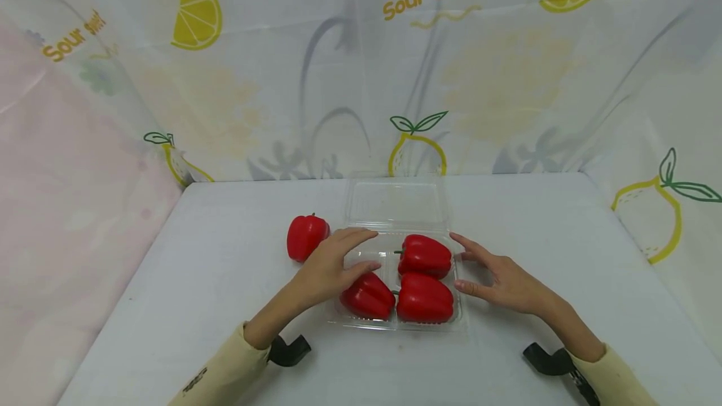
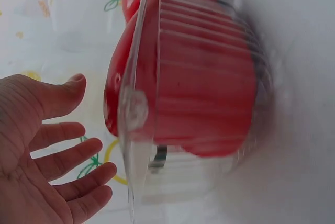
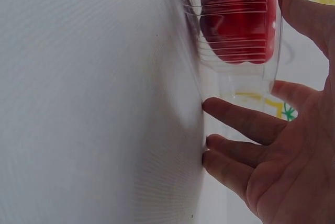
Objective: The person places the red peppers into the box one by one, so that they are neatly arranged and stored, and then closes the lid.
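Observation:
A clear plastic container [image 1: 427,326] stands on the table in the head view, its lid [image 1: 397,202] folded back flat behind it. Three red bell peppers lie inside: a front-left one [image 1: 369,296], a front-right one [image 1: 425,298] and a back-right one [image 1: 424,255]. My left hand [image 1: 324,268], fingers extended and apart, hovers over the left side, partly hiding the front-left pepper. The left wrist view shows that hand [image 2: 26,156] holding nothing. At the container's right edge is my right hand [image 1: 507,284]; its thumb and index fingertip [image 3: 276,87] appear to touch the rim, fingers spread.
Another red bell pepper [image 1: 306,237] stands on the white table [image 1: 225,255] left of the container, behind my left hand. A patterned curtain [image 1: 338,80] hangs at the table's back edge. Black straps with mounts [image 1: 289,351] sit at both wrists.

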Motion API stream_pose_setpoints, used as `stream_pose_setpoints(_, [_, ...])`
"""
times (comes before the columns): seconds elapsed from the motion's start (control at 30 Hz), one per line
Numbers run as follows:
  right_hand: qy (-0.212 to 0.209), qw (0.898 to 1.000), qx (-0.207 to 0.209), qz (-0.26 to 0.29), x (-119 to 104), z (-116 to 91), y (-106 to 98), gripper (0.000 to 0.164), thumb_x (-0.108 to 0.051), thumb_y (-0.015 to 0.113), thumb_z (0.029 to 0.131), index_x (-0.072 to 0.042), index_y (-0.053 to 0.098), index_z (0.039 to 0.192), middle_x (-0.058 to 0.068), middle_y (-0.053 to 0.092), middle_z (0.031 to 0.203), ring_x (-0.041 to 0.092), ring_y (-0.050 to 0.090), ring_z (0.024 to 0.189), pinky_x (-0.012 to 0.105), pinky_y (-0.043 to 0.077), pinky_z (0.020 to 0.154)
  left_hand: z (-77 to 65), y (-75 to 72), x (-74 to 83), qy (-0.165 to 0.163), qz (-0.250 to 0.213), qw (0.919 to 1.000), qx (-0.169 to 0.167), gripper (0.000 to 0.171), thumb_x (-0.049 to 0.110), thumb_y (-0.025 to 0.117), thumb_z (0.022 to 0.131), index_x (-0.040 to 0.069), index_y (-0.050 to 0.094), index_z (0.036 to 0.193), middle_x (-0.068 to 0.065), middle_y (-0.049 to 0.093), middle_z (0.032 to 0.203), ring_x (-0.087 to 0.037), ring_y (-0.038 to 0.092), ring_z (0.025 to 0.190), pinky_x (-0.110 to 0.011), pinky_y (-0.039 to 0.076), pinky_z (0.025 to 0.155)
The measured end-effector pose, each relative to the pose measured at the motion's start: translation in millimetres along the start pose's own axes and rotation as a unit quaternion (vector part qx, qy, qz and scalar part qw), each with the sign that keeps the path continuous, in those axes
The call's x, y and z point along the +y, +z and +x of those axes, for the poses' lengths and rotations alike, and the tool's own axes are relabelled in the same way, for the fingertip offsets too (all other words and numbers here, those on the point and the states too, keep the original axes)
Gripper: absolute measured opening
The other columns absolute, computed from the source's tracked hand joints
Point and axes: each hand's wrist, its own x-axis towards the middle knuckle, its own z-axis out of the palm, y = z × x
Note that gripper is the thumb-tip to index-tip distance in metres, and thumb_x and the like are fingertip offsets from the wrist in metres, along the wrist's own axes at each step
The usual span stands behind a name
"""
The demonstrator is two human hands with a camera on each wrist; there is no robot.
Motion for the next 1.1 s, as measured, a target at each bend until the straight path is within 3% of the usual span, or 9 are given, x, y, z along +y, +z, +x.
stream_pose_setpoints(0.63, [-0.002, 1.0, 0.007, -0.002, 2, 0, 2, 0.083, -0.044, 0.071, 0.086, -0.028, 0.028, 0.155, 0.012, 0.06, 0.132, 0.035, 0.057, 0.121, 0.065, 0.048, 0.086, -8.0, -18.6, -25.7, 0.028, 0.052, 0.9955, 0.075, 0.049, 0.016, 0.084, 0.079, 0.011, 0.066, 0.124, -0.002, 0.064, 0.123, -0.02, 0.057, 0.115, -0.038, 0.054, 0.088])
stream_pose_setpoints(0.83, [-0.003, 1.0, 0.005, -0.006, 3, 0, 1, 0.083, -0.044, 0.071, 0.086, -0.03, 0.027, 0.155, 0.013, 0.06, 0.132, 0.036, 0.056, 0.12, 0.065, 0.049, 0.085, -9.8, -22.6, -32.5, 0.041, 0.064, 0.9933, 0.088, 0.047, 0.016, 0.085, 0.078, 0.008, 0.067, 0.121, -0.004, 0.065, 0.122, -0.022, 0.057, 0.115, -0.039, 0.054, 0.089])
stream_pose_setpoints(1.1, [-0.001, 1.0, 0.004, -0.002, 2, -1, 1, 0.083, -0.045, 0.07, 0.086, -0.03, 0.027, 0.155, 0.013, 0.06, 0.132, 0.037, 0.056, 0.121, 0.066, 0.048, 0.086, -10.5, -30.5, -40.7, 0.027, 0.073, 0.9928, 0.091, 0.044, 0.016, 0.083, 0.08, 0.007, 0.066, 0.119, -0.007, 0.064, 0.122, -0.026, 0.056, 0.116, -0.043, 0.055, 0.086])
